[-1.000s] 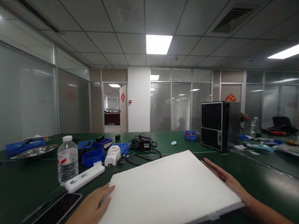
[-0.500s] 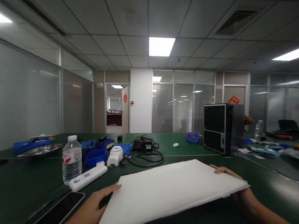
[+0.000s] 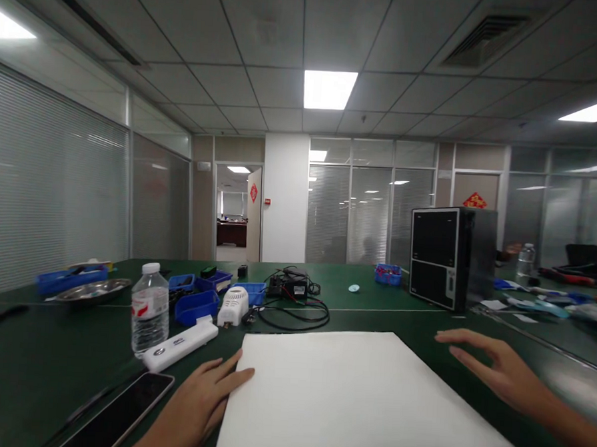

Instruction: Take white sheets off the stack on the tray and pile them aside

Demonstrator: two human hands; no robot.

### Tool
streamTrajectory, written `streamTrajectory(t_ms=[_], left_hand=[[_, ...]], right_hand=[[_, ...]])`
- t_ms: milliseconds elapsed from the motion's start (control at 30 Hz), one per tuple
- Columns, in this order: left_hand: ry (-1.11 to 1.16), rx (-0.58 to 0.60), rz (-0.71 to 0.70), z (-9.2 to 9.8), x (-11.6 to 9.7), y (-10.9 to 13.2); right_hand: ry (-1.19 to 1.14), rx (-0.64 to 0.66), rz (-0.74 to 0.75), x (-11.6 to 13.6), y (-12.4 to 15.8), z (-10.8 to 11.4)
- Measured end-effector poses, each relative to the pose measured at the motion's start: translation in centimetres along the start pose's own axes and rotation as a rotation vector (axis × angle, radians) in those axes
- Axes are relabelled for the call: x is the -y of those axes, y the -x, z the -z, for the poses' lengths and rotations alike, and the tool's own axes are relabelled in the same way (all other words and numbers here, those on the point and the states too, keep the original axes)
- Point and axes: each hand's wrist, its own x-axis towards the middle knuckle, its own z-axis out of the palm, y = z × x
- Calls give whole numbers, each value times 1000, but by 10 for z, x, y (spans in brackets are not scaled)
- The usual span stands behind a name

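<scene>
A large white stack of paper (image 3: 340,392) lies on the green table in front of me, its near edge running out of view at the bottom. Fingers stretched, my left hand (image 3: 202,392) rests at the paper's left edge with fingertips on top of it. My right hand (image 3: 501,371) hovers to the right of the paper, apart from it, with fingers spread and nothing in them.
Left of the paper are a phone (image 3: 123,411), a white handheld device (image 3: 182,344) and a water bottle (image 3: 150,312). Beyond stand blue bins (image 3: 197,306), a white plug-in device (image 3: 233,307), a black adapter with cables (image 3: 295,288) and a computer tower (image 3: 447,258).
The paper has come down from a tilted hold to lying flat. My right hand has let go of its right side and moved away; my left hand stays at the left edge.
</scene>
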Motion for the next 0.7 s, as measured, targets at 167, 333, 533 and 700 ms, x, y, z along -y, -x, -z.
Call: streamTrajectory(t_ms=[167, 333, 533, 700], left_hand=[[-40, -46, -35, 2, -3, -1], [-53, -36, -62, -2, 1, -1], [101, -14, 33, -4, -3, 0], [293, 125, 376, 8, -21, -6]], right_hand=[[362, 184, 698, 99, 26, -31], [544, 4, 953, 152, 44, -85], [575, -173, 943, 123, 46, -99], [649, -222, 861, 119, 42, -82]])
